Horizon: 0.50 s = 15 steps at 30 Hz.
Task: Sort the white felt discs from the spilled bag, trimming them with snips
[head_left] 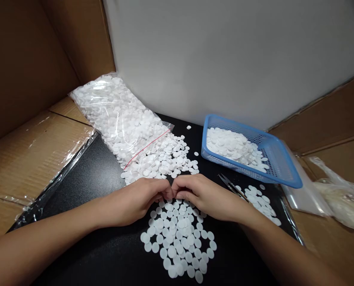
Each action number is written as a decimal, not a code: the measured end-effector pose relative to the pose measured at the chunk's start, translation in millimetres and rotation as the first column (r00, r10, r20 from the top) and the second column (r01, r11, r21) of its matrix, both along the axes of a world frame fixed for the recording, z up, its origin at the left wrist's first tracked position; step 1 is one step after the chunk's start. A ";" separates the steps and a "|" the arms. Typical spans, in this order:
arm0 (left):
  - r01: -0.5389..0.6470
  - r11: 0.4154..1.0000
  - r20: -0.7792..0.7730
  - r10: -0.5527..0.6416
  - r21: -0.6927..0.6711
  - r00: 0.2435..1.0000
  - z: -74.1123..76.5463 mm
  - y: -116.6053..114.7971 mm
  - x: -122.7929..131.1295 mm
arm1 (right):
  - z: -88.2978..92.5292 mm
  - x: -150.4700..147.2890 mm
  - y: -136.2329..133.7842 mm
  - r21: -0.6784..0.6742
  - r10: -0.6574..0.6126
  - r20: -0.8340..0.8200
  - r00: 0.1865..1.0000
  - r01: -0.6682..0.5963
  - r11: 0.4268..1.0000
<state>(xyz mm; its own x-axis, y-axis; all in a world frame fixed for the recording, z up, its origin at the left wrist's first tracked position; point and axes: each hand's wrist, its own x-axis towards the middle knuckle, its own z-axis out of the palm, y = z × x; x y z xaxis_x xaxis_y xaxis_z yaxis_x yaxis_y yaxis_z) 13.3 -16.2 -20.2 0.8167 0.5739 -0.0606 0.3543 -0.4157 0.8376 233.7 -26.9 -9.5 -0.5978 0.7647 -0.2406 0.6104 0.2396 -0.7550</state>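
My left hand (148, 196) and my right hand (202, 194) meet at the middle of the black table, fingertips nearly touching. Both have their fingers curled in, and whatever is between them is hidden. Just below lies a spread of thin white discs (177, 234), flat and partly overlapping. Beyond the knuckles, a heap of white discs (162, 157) spills from the mouth of a clear zip bag (114, 107) with a red seal line.
A blue plastic basket (287, 159) holding white discs stands at the back right. Tweezers (229, 183) lie by my right wrist, next to a small pile of discs (260, 202). Clear plastic bags (344, 198) rest at the far right. Cardboard (30, 147) flanks the table.
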 end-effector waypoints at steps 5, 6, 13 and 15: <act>-0.200 0.977 0.034 0.199 0.069 0.980 6.3 9.4 -3.4 | -3.5 -1.7 0.7 0.056 -0.127 0.054 0.990 0.124 0.991; -0.251 0.960 0.034 0.248 0.126 0.968 6.8 12.7 -5.3 | -6.0 -4.0 0.4 0.103 -0.142 0.026 0.990 0.138 0.985; -0.189 0.908 -0.097 0.241 0.375 0.966 8.7 27.8 -20.8 | -9.0 -13.0 -5.6 0.041 -0.033 0.021 0.999 0.033 0.999; -0.113 0.931 -0.192 0.189 0.347 0.963 12.7 28.3 -24.0 | -10.4 -12.6 -5.7 0.112 -0.043 -0.003 0.999 0.043 0.993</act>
<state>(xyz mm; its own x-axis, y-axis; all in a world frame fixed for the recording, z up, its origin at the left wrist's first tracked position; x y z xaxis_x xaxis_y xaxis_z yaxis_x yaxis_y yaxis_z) -10.7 12.1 -7.5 0.7066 0.7075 -0.0133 0.5932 -0.5820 0.5562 221.1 -32.6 -19.9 -0.5642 0.8115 -0.1518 0.6213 0.2962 -0.7254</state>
